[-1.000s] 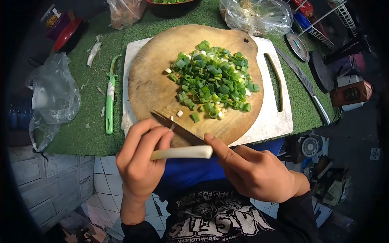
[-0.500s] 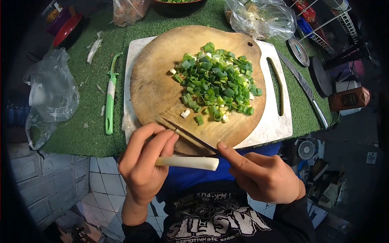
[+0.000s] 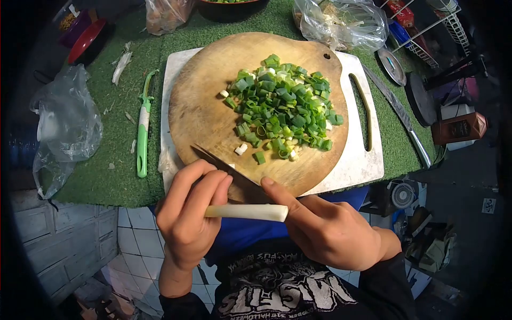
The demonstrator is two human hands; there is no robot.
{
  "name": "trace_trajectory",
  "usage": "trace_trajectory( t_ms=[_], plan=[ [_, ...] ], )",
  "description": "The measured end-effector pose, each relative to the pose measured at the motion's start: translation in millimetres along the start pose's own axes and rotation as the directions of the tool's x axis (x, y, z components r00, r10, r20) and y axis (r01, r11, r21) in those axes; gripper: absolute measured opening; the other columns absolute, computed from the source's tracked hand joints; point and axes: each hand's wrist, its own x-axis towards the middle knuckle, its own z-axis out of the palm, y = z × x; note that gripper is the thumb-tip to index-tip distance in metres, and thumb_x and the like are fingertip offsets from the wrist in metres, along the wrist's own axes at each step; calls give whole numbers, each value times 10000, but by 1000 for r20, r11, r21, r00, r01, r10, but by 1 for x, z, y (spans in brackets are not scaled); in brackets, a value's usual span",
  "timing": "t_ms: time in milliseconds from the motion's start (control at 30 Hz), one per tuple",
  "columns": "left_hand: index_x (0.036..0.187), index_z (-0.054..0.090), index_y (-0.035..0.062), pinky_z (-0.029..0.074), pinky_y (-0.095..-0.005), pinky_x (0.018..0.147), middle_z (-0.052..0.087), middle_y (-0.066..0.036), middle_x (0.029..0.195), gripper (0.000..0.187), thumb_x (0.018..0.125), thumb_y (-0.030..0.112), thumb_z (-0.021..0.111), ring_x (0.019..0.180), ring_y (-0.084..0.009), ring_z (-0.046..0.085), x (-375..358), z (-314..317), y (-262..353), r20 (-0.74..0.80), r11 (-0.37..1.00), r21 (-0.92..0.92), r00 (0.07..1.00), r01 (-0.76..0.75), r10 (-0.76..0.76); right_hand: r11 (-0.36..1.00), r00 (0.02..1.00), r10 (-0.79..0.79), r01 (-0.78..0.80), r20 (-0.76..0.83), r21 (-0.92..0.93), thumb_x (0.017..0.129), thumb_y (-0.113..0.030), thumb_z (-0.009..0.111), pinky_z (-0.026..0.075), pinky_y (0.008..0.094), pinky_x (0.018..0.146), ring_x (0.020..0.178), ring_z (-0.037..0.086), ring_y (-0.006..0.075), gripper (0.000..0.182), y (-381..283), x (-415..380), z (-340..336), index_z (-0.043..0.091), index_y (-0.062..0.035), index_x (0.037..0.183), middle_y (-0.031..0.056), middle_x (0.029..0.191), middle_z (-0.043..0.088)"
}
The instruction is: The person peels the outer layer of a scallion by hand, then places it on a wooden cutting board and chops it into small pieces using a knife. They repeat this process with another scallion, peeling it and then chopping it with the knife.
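Observation:
My left hand [image 3: 188, 216] curls its fingers around a thick white leek stalk [image 3: 249, 212], whose loose end points right over the near edge of the round wooden chopping board [image 3: 200, 101]. In my right hand [image 3: 338, 234] is a kitchen knife [image 3: 237, 176], its handle hidden by the palm and the index finger stretched along the spine. The blade lies close to my left fingertips, tip pointing up-left over the wood. Chopped green leek [image 3: 285, 109] is heaped on the board's right half, with a few white bits [image 3: 241, 149] apart from it.
Beneath the wood lies a white cutting board [image 3: 368, 168] on green matting [image 3: 120, 184]. A green-handled peeler [image 3: 143, 141] rests to the left, a second knife [image 3: 397, 109] to the right. Plastic bags [image 3: 69, 117], a dark bowl [image 3: 232, 9] and a wire rack [image 3: 426, 32] surround the boards.
My right hand has moved left, pushing the knife's tip farther up-left past my left fingers. My left hand and the leek stalk stay nearly in place.

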Motion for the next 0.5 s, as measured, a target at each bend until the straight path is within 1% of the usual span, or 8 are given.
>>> trace_trajectory(
  t_ms=[67, 133, 167, 233, 333, 400, 433, 500],
  plan=[
    [884, 695, -42, 543, -341, 634, 645, -116, 896, 157, 753, -60, 779, 729, -251, 668, -1, 3, 0, -15, 1000, -3, 1000, -3, 3, 1000, 1000, 16, -16, 7, 3, 886, -86, 648, 459, 420, 437, 452, 555, 294, 729, -1, -4, -4, 322, -79, 1538, 91, 658, 490],
    [881, 693, -43, 543, -338, 635, 648, -116, 897, 153, 756, -59, 778, 727, -252, 667, -3, 4, 0, -43, 999, -1, 998, 53, -53, 999, 999, 33, -33, 18, 7, 878, -77, 654, 457, 415, 434, 445, 546, 283, 723, -1, -9, -7, 342, -77, 1531, 86, 654, 485],
    [881, 693, -43, 543, -338, 635, 648, -116, 897, 153, 756, -59, 778, 727, -252, 667, -4, 5, 0, -45, 999, 0, 997, 55, -54, 999, 999, 37, -37, 6, -12, 867, -63, 661, 455, 406, 436, 443, 535, 270, 717, -1, -14, -9, 362, -64, 1520, 76, 641, 472],
    [907, 691, -58, 525, -292, 659, 657, -122, 932, 160, 768, -70, 769, 733, -212, 653, -5, 4, -1, -43, 998, -5, 997, 59, -60, 999, 999, 38, -39, -7, -30, 857, -49, 669, 453, 397, 438, 441, 524, 256, 712, 0, -20, -12, 382, -52, 1509, 67, 628, 458],
    [945, 706, -45, 525, -290, 664, 659, -122, 939, 174, 780, -83, 746, 751, -209, 658, -4, 4, 0, -43, 1000, -8, 999, 29, -29, 999, 1000, 19, -20, -21, -31, 836, -6, 676, 456, 380, 461, 458, 515, 235, 697, 2, -24, -16, 416, -19, 1483, 61, 617, 458],
    [962, 714, -38, 525, -290, 672, 662, -121, 942, 182, 788, -83, 737, 762, -210, 659, -2, 3, 1, -41, 999, -7, 999, 32, -32, 999, 991, 31, -29, -127, 18, 827, 15, 676, 466, 375, 491, 492, 538, 231, 694, 5, -22, -14, 419, 7, 1472, 74, 624, 488],
    [980, 722, -30, 525, -289, 679, 664, -120, 945, 193, 795, -84, 727, 774, -210, 660, -2, 3, 1, -37, 999, -6, 999, 37, -38, 999, 991, 29, -27, -131, 19, 827, 15, 676, 466, 375, 491, 492, 538, 231, 694, 6, -22, -15, 419, 7, 1472, 74, 624, 488],
    [985, 725, -28, 525, -288, 685, 667, -120, 954, 191, 802, -82, 720, 780, -210, 659, -2, 1, 1, -26, 997, -39, 998, 62, -63, 995, 985, 2, 15, -170, 97, 825, 29, 674, 471, 379, 507, 519, 559, 231, 691, 8, -22, -14, 421, 12, 1468, 85, 636, 510]
  ],
)
